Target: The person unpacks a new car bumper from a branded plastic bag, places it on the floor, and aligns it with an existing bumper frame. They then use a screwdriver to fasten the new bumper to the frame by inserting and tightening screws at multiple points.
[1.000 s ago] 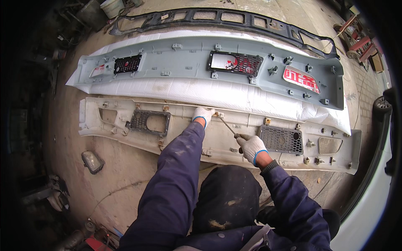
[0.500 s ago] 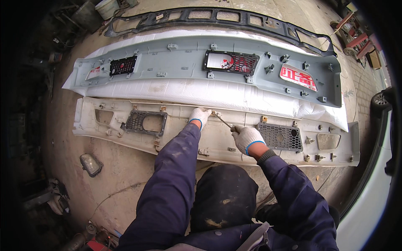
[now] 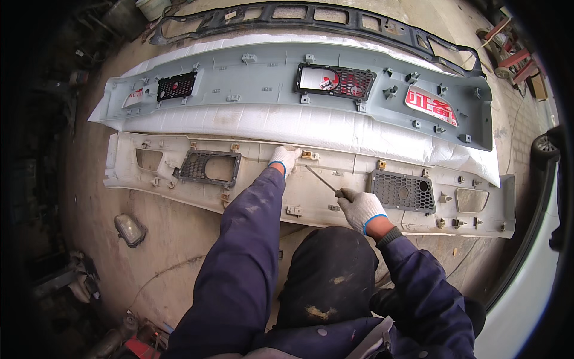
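Observation:
In front of me a long off-white bumper panel (image 3: 263,197) lies with its ribbed inner side up. My gloved left hand (image 3: 286,157) is closed on its far edge, just left of a rusty metal clip (image 3: 308,155); its fingertips are partly hidden. My right hand (image 3: 362,209), also gloved, grips a screwdriver (image 3: 323,178) whose thin shaft points up and left. Its tip is a little below the clip, apart from it. One dark grille (image 3: 388,188) sits in the panel beside my right hand, and a second grille (image 3: 192,167) is to the left.
Beyond lies a grey-green bumper panel (image 3: 221,72) on white foam sheeting (image 3: 239,119). A black frame (image 3: 287,23) is farther back. On the floor at left sits a lamp (image 3: 130,230). A white vehicle (image 3: 526,281) stands close on the right.
The screwdriver tip has come away from the clip, and my right hand has moved down and right with it. My left hand stays at the panel's far edge.

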`<action>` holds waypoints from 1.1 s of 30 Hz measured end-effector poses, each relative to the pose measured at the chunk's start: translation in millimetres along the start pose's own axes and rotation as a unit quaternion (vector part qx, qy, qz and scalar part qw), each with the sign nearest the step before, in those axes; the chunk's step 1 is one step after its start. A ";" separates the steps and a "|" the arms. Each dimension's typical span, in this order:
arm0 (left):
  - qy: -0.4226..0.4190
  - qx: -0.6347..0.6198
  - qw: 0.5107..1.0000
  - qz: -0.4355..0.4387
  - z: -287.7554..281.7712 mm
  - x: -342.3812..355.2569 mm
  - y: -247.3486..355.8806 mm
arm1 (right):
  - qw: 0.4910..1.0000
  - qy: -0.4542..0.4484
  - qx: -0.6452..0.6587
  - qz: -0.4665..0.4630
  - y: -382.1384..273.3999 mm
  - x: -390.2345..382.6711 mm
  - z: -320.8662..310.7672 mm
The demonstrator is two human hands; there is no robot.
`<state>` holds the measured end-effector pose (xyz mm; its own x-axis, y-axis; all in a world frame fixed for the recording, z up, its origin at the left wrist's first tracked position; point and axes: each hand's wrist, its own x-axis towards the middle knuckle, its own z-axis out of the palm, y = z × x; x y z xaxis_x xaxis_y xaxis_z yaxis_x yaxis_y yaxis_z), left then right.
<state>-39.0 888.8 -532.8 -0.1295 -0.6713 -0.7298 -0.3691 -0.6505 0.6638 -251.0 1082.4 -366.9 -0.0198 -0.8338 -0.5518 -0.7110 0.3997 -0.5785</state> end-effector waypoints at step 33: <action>0.172 0.254 0.899 0.312 -80.1 -262.2 98.5 | 0.971 0.014 -0.182 -0.154 92.4 -8.2 -42.8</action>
<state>32.3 972.2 -263.0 -0.1970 -0.9763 -0.0893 -0.7076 0.0786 0.7023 -346.5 1109.8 -390.1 0.2177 -0.9044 -0.3670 -0.8874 -0.0268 -0.4603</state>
